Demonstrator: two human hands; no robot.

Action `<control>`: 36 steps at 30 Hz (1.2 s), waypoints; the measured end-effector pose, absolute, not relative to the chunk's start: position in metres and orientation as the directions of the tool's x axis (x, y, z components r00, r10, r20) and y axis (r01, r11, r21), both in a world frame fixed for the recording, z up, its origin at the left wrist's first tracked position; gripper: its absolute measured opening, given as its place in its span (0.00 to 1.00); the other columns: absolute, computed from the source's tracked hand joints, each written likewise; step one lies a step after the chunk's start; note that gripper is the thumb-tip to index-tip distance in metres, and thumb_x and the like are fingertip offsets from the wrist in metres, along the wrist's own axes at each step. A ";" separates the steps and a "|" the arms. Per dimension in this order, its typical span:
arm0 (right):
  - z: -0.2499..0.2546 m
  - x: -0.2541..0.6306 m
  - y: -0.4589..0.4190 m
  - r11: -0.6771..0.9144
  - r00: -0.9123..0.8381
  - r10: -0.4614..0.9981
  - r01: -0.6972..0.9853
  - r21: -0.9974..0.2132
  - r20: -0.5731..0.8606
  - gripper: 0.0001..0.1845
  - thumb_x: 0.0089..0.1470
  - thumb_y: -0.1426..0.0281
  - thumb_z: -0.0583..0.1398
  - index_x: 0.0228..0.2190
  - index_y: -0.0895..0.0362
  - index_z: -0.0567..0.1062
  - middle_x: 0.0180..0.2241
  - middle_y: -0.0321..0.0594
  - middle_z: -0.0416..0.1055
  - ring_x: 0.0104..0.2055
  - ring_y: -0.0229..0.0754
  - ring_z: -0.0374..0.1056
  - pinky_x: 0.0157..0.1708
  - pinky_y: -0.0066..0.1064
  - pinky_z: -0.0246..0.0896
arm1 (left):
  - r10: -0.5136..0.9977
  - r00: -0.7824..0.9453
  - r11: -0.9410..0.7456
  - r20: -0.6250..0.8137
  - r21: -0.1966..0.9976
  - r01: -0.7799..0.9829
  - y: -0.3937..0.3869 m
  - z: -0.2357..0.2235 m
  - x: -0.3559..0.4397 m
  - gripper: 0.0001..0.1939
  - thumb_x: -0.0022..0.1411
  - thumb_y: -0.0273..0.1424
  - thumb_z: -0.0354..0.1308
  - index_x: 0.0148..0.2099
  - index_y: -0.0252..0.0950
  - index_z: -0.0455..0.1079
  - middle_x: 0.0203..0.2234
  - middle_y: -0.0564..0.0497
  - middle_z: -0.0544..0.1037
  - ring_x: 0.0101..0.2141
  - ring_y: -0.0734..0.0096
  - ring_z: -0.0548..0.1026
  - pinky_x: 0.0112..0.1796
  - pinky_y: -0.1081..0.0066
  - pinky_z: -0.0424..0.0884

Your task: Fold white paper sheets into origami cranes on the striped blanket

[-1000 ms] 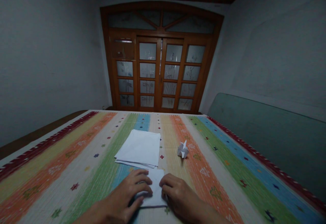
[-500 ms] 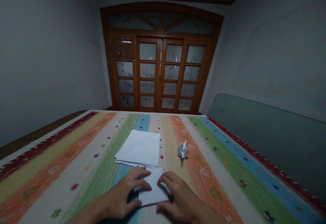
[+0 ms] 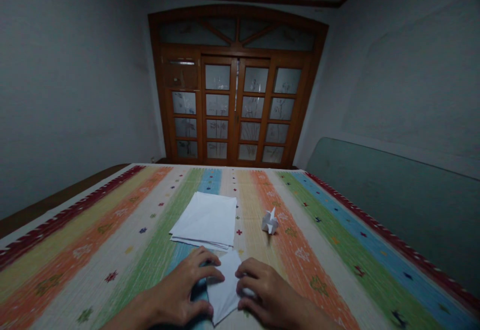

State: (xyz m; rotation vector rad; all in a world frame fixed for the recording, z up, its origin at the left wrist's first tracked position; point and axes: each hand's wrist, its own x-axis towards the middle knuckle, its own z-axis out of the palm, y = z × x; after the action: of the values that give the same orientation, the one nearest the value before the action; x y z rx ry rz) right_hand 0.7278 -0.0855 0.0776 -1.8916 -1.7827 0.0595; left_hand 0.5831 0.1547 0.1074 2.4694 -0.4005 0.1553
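Observation:
A small folded white paper point(image 3: 225, 287) lies on the striped tablecloth close to me, turned so that one corner points toward me. My left hand point(image 3: 187, 282) holds its left side, fingertips on top and thumb at the lower left edge. On the opposite side, my right hand point(image 3: 266, 287) has its curled fingers and thumb at the right edge. Just beyond the paper is a stack of white square sheets point(image 3: 208, 220), which nearly touches its far corner. To the right stands a small folded paper figure point(image 3: 270, 221) with pointed tips.
The striped tablecloth point(image 3: 142, 210) covers the long table. A pale green board or chair back point(image 3: 393, 195) rises along the right side. Wooden doors with glass panes point(image 3: 236, 105) stand beyond the far edge, with walls on both sides.
The folded paper has turned between my hands, from roughly square-on to a slanted position with a corner toward me. My right thumb has moved up nearer to its fingers.

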 end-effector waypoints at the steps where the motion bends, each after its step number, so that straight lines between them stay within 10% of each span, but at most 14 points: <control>1: 0.075 0.729 -0.086 0.054 0.074 0.935 0.937 -0.346 0.346 0.05 0.61 0.71 0.63 0.40 0.55 0.78 0.45 0.47 0.77 0.46 0.47 0.72 0.45 0.35 0.67 | -0.251 0.946 -0.760 0.205 0.563 -0.324 0.155 0.108 0.583 0.24 0.55 0.35 0.72 0.54 0.45 0.74 0.55 0.45 0.73 0.55 0.50 0.69 0.57 0.52 0.66; 7: 0.063 0.732 -0.085 0.143 -0.045 0.910 0.967 -0.209 0.412 0.09 0.65 0.75 0.55 0.36 0.56 0.75 0.35 0.45 0.78 0.36 0.44 0.71 0.35 0.31 0.64 | -0.244 0.952 -0.775 0.184 0.554 -0.305 0.154 0.109 0.583 0.21 0.57 0.36 0.71 0.53 0.43 0.75 0.53 0.44 0.75 0.54 0.50 0.70 0.56 0.53 0.66; 20: 0.063 0.728 -0.077 -0.119 0.458 0.792 0.765 -0.632 0.404 0.05 0.58 0.72 0.55 0.31 0.56 0.71 0.27 0.39 0.73 0.27 0.40 0.67 0.28 0.28 0.61 | -0.086 0.957 -0.787 0.276 0.570 -0.235 0.140 0.088 0.599 0.10 0.66 0.24 0.56 0.46 0.40 0.77 0.38 0.49 0.78 0.41 0.61 0.75 0.44 0.66 0.69; 25: 0.062 0.723 -0.071 -0.132 0.508 0.762 0.727 -0.673 0.400 0.13 0.57 0.71 0.58 0.45 0.58 0.72 0.41 0.49 0.77 0.42 0.50 0.74 0.45 0.38 0.67 | 0.074 0.943 -0.761 0.323 0.630 -0.156 0.135 0.079 0.604 0.06 0.67 0.28 0.57 0.42 0.37 0.76 0.36 0.47 0.81 0.39 0.58 0.76 0.43 0.64 0.71; 36: 0.066 0.728 -0.053 -0.230 0.688 0.682 0.525 -0.820 0.248 0.16 0.50 0.77 0.57 0.43 0.57 0.73 0.30 0.39 0.78 0.32 0.46 0.75 0.34 0.32 0.66 | 0.241 0.936 -0.701 0.257 0.713 -0.016 0.131 0.078 0.608 0.23 0.60 0.25 0.55 0.57 0.39 0.75 0.49 0.43 0.83 0.48 0.50 0.79 0.50 0.55 0.72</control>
State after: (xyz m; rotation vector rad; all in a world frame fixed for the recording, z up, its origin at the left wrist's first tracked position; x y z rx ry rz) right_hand 0.7279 -0.0528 0.0656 -1.8991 -0.9410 0.1974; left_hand 0.6077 0.1306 0.0778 2.3134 0.1588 0.4289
